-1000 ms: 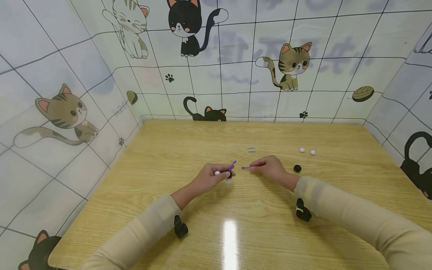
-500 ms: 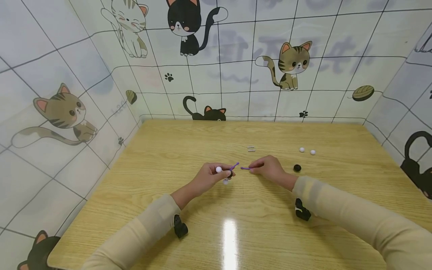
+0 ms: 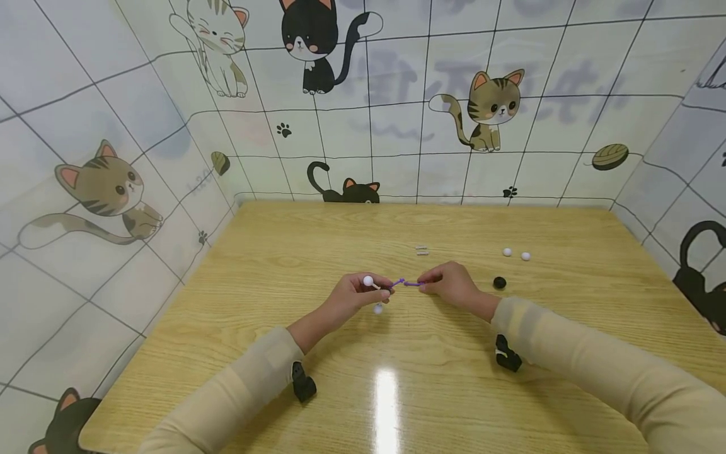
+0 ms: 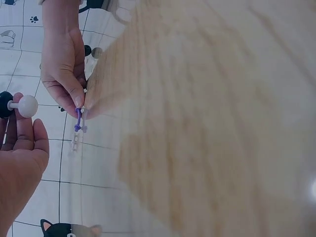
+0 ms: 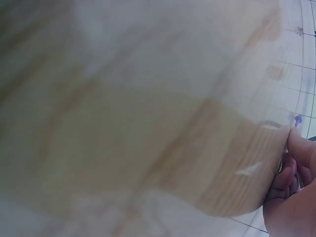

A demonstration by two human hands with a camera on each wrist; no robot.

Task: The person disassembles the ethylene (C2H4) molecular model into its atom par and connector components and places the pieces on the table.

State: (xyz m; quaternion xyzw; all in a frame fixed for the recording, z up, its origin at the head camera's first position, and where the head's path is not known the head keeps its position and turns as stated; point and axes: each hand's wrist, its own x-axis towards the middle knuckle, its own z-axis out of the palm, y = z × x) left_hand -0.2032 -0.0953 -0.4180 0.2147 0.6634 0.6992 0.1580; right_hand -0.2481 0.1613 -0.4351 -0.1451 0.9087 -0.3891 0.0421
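My left hand grips a small ball-and-stick model. Its black ball is mostly behind the fingertips in the head view. A white ball sticks up above the thumb on a short white peg, and another white ball shows below the hand. From the black ball a purple link points toward the other hand. My right hand pinches a second purple link between thumb and forefinger, level and just over the table. The two links' free ends sit very close together in the head view.
On the wooden table, two small whitish pegs lie behind the hands. To the right are a loose black ball and two white balls, one left of the other. Cat-printed walls enclose the back and sides.
My left hand has turned the model, so its purple link tips down toward the right and its upper white ball rises. The right hand has shifted its link slightly left.
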